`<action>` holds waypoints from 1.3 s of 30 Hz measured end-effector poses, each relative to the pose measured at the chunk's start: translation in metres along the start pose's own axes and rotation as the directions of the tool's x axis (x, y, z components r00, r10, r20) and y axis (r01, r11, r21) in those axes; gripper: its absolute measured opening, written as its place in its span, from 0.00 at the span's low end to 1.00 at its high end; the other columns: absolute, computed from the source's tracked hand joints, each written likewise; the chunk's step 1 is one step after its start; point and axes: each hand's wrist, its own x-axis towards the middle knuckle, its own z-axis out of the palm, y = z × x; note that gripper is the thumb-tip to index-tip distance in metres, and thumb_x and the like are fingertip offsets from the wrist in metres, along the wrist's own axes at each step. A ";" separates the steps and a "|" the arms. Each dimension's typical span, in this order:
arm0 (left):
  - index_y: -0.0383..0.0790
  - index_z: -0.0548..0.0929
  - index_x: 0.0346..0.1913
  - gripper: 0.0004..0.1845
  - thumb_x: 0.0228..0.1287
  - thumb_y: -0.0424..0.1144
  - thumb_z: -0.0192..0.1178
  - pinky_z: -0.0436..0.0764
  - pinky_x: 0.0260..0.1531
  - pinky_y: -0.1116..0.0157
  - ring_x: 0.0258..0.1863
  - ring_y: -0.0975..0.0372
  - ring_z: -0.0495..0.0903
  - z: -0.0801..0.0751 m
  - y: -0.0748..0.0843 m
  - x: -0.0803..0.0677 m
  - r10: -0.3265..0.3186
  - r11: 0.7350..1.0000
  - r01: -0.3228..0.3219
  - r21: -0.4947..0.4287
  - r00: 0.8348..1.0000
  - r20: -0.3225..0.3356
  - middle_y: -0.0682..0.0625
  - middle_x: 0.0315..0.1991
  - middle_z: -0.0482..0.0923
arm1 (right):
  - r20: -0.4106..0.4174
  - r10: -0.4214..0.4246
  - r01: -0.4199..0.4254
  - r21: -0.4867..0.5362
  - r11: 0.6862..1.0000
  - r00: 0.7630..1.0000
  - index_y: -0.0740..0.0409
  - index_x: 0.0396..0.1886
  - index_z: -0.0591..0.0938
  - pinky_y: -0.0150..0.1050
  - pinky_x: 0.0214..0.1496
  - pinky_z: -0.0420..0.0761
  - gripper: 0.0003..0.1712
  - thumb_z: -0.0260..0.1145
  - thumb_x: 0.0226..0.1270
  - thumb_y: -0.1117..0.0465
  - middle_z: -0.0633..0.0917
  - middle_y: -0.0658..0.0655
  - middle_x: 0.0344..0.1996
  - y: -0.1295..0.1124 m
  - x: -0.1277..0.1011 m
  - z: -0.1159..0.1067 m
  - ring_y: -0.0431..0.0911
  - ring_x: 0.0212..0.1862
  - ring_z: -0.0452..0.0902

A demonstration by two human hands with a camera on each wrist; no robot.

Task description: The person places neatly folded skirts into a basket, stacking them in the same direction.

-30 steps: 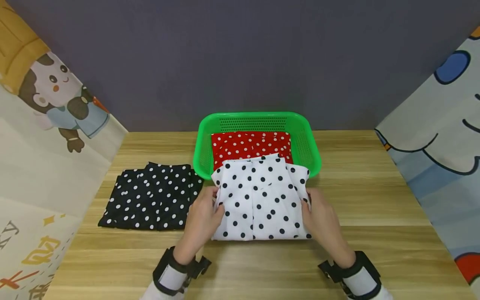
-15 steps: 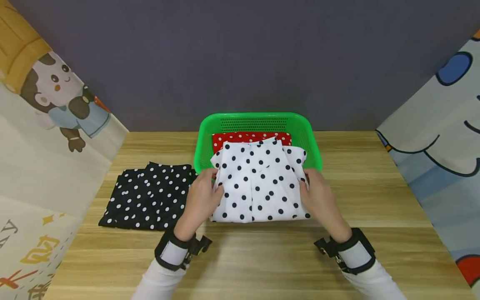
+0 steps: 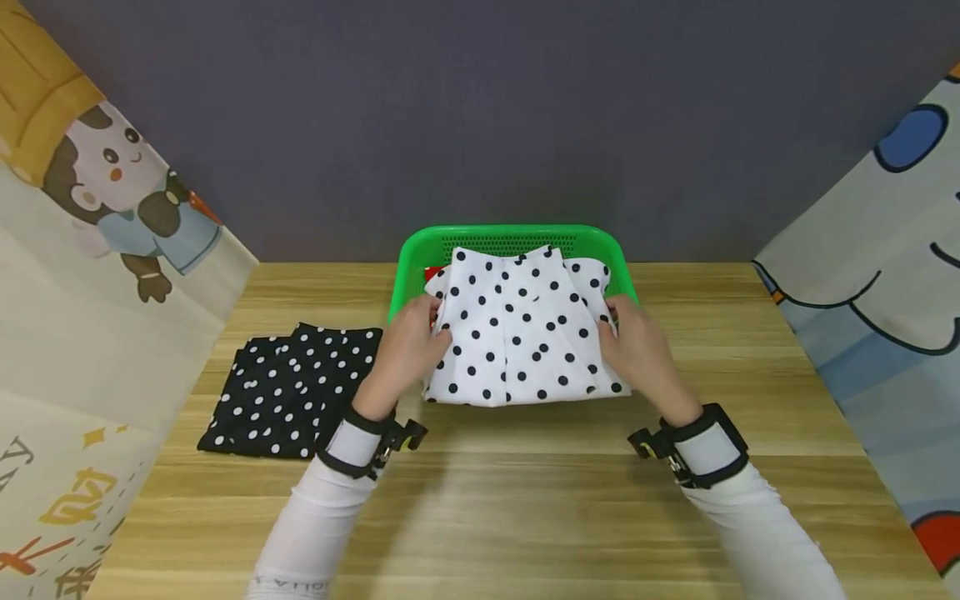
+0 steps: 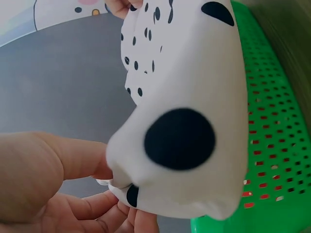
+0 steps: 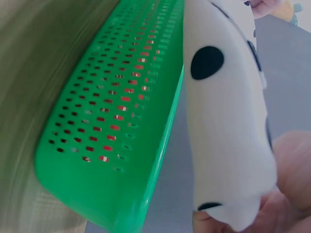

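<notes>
A folded white garment with black polka dots [image 3: 521, 333] hangs above the green basket [image 3: 517, 230], covering most of its opening. My left hand [image 3: 407, 350] pinches the garment's left edge, thumb on top and fingers beneath. On the opposite edge, my right hand [image 3: 643, 354] grips it the same way. In the right wrist view the garment [image 5: 231, 116] is held above the basket's rim, and red shows through the basket holes. Only a sliver of a red cloth [image 3: 432, 272] shows inside the basket in the head view; the rest is hidden.
To the left, a folded black garment with white dots [image 3: 296, 392] lies on the wooden table [image 3: 525, 508], partly behind my left arm. A dark grey wall [image 3: 480, 117] rises behind the basket. Patterned panels flank both sides.
Both hands have moved forward with the white polka-dot garment, from the basket's near side to over it. The red cloth has become almost fully covered; the black garment stays put.
</notes>
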 end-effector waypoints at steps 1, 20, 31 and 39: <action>0.28 0.73 0.51 0.19 0.56 0.32 0.56 0.76 0.36 0.59 0.37 0.53 0.73 -0.001 0.000 0.004 -0.003 1.000 0.003 -0.001 1.000 0.010 0.38 0.41 0.75 | 0.007 0.002 -0.002 -0.003 1.000 1.000 0.72 0.51 0.70 0.47 0.31 0.75 0.17 0.54 0.64 0.67 0.78 0.68 0.38 0.000 0.003 -0.001 0.56 0.34 0.74; 0.29 0.73 0.48 0.18 0.50 0.28 0.53 0.69 0.19 0.67 0.21 0.57 0.69 -0.012 0.003 0.066 -0.064 0.997 0.060 0.045 0.994 0.084 0.44 0.27 0.71 | 0.106 0.025 -0.020 -0.049 0.999 0.994 0.73 0.51 0.70 0.49 0.39 0.75 0.18 0.52 0.64 0.66 0.78 0.68 0.40 0.002 0.064 -0.007 0.56 0.37 0.74; 0.35 0.71 0.34 0.09 0.46 0.26 0.51 0.68 0.15 0.68 0.22 0.56 0.72 -0.005 0.002 0.090 -0.126 0.986 0.111 0.126 0.986 0.112 0.44 0.27 0.71 | 0.163 0.068 -0.053 -0.092 0.994 0.984 0.69 0.47 0.72 0.37 0.23 0.67 0.15 0.54 0.62 0.64 0.72 0.61 0.27 0.005 0.083 -0.004 0.50 0.26 0.69; 0.36 0.70 0.34 0.10 0.46 0.26 0.52 0.69 0.18 0.68 0.25 0.56 0.71 0.006 -0.004 0.102 -0.154 0.979 0.133 0.155 0.979 0.134 0.45 0.27 0.68 | 0.236 0.104 -0.082 -0.104 0.991 0.966 0.66 0.38 0.71 0.35 0.22 0.62 0.10 0.52 0.56 0.68 0.69 0.58 0.24 0.008 0.097 0.005 0.47 0.23 0.63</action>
